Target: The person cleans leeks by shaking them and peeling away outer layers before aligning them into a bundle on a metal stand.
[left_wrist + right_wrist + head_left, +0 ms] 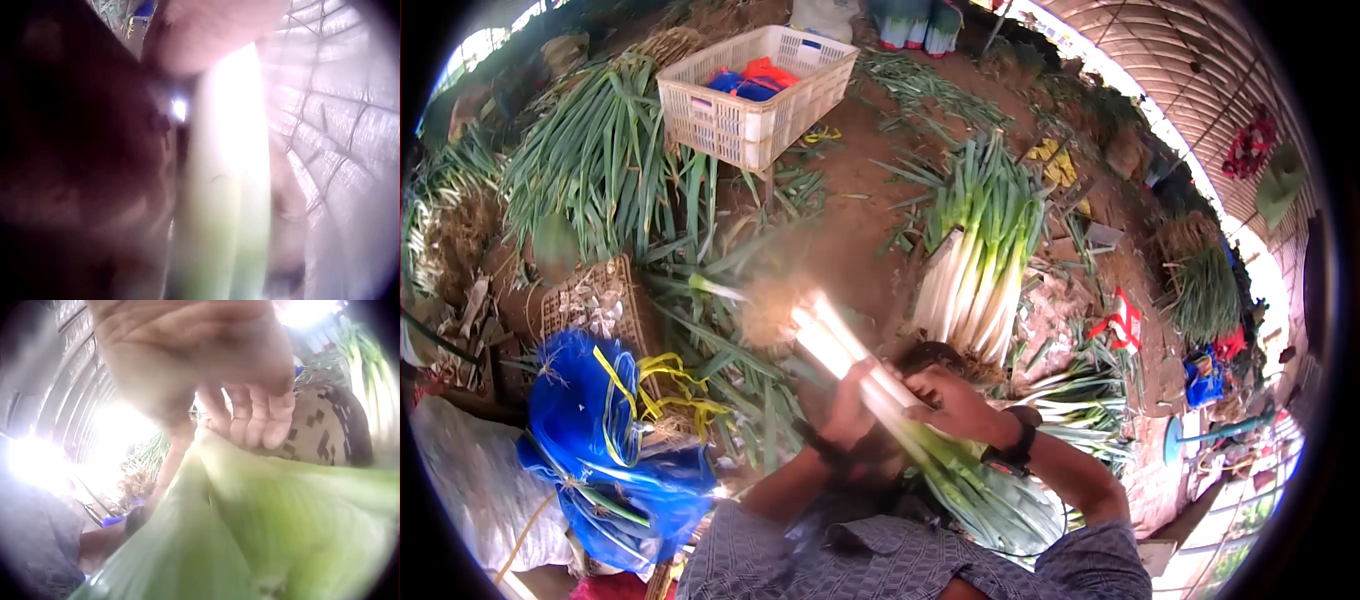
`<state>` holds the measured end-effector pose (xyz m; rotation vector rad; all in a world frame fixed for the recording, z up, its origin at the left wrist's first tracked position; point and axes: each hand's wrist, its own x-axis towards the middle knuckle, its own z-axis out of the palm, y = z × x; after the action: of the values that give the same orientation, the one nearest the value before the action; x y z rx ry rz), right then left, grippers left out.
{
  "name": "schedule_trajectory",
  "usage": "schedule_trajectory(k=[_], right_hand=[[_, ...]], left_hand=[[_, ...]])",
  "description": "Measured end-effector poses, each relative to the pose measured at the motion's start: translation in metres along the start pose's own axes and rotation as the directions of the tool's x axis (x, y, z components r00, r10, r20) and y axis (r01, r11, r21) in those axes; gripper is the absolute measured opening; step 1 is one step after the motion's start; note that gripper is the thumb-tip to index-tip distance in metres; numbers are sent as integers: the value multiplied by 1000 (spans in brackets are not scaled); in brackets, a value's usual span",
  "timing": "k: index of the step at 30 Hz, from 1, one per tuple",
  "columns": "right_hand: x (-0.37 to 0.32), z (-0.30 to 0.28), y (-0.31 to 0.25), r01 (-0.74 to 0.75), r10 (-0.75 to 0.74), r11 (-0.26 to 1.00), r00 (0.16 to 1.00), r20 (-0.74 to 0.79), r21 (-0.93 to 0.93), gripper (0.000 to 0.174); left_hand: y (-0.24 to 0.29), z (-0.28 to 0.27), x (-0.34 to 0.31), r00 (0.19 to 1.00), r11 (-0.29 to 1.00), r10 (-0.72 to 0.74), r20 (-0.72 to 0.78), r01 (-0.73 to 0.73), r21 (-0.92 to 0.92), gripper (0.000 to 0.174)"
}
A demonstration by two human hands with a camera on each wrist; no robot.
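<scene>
Two or so leeks (870, 385) lie slantwise before the body, their blurred roots (775, 305) toward the upper left and green leaves toward the lower right. My left hand (848, 408) grips the white stalks. In the left wrist view, the pale stalks (228, 181) pass between the dark near side of the hand and a finger (215, 31). My right hand (960, 405) is close beside it, at the start of the leaves. In the right wrist view, the right hand's curled fingers (250, 419) pinch the top edge of the spread leaves (275, 506); the thumb is partly hidden.
A bundle of leeks (985, 250) stands ahead at the right. A crate (750, 130) holding blue and red material is at the upper left, beside a large leek pile (590, 165). Blue netting (590, 420) with yellow ties lies at the left. Loose leaves litter the ground.
</scene>
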<state>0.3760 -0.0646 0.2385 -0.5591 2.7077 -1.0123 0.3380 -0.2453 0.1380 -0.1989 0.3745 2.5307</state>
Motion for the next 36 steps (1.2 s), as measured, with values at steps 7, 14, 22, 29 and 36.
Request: schedule_trajectory(k=[7,14,22,29,36], right_hand=[[-10,-20,-61,-473,366,870,808,461,137,78],[-67,11,-54,-520,251,753,793,555,403,72],[-64,55,-8,-568,293,716,773,563,406,65],[-62,60,-22,-563,327,717,793,515,411,68],[-68,64,-22,-576,370,714,793,483,399,69]], left_hand=[[7,52,-33,998,998,11,62,-6,-70,29],[9,57,-91,978,981,-149,149,127,147,45],[156,-85,-42,863,859,443,-241,-333,388,79],[203,-80,17,986,212,165,3,-39,977,82],[206,4,22,956,648,292,7,-203,734,94]])
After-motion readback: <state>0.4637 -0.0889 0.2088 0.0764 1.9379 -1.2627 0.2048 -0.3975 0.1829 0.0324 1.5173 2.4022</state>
